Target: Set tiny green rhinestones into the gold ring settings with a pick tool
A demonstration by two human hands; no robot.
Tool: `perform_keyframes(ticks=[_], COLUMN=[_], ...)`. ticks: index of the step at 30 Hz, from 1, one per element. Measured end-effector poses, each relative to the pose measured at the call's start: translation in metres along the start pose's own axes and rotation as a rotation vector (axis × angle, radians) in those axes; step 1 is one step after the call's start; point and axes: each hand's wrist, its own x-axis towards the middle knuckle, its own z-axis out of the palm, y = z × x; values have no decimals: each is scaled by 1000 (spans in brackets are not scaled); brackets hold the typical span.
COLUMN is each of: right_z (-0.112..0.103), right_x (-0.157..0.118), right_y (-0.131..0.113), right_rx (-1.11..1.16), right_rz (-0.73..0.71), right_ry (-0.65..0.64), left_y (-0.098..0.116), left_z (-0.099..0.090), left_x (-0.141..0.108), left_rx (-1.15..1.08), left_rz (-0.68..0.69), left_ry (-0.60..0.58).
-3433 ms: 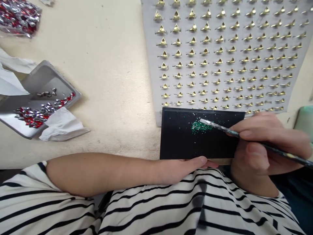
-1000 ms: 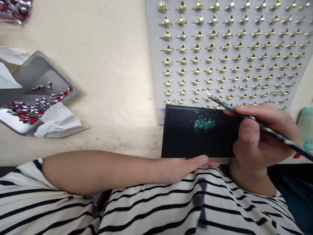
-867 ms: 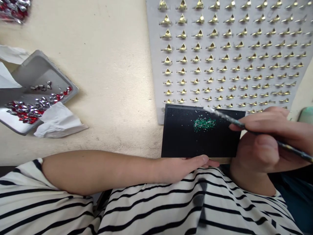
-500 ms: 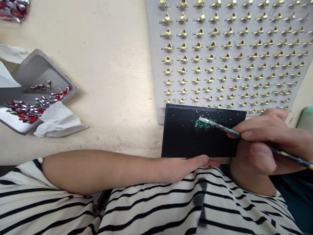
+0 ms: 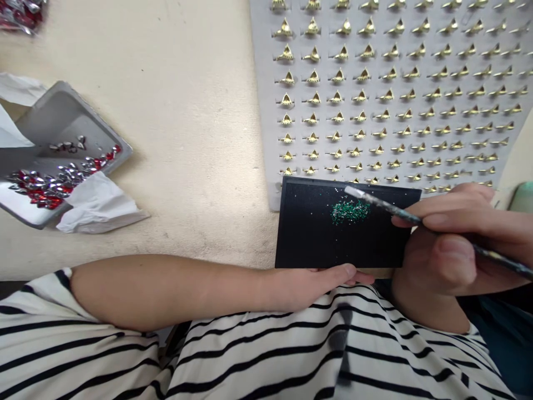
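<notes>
A black ridged tray [image 5: 308, 239] lies in front of my body, with a small spread of tiny green and silver stones [image 5: 350, 211] on it. My left hand [image 5: 328, 280] grips the tray's near edge, its thumb along the rim and other fingers partly hidden below. My right hand [image 5: 453, 233] pinches a thin dark stick [image 5: 400, 213] with a whitish tip. That tip hovers near the far part of the tray, just beyond the stones. Behind the tray, a grey board [image 5: 266, 128] bears rows of gold triangular ring pieces [image 5: 313, 99].
At left, a grey metal tray [image 5: 83, 105] holds red and silver teardrop gems [image 5: 45, 189], with crumpled white paper [image 5: 102, 205] over its edge. A bag of red gems [image 5: 20, 16] lies at the top left. A pale green object [image 5: 522, 197] is at the right edge.
My right hand has shifted slightly right, and the stick's tip has moved off the green stones toward the tray's far edge. My left hand stays on the tray.
</notes>
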Motion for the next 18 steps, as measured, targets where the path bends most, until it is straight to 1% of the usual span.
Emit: perform_keyframes(ticks=[2,4,6,8,13,18], right_z=[7,17,24,27,23,24], right_x=[1,2,1,0,-2,-1], right_y=[0,-3,-6,-9,-10,-10], right_rx=[-15,-56,-89,-107,-158,-157], right_rz=[-32,18,77,98,120,140], right_ry=[60,145,192,180,113,145], left_y=[0,0,1,1,3,3], left_z=[-1,-1,-2,-3,-3,-3], left_x=[0,-1,-1,-1,-1,-2], left_rx=[1,10,19,27,44,46], left_rz=[-6,3,13,6,-14,-8], left_ry=[-18,-15,-5,-12,-25,-24])
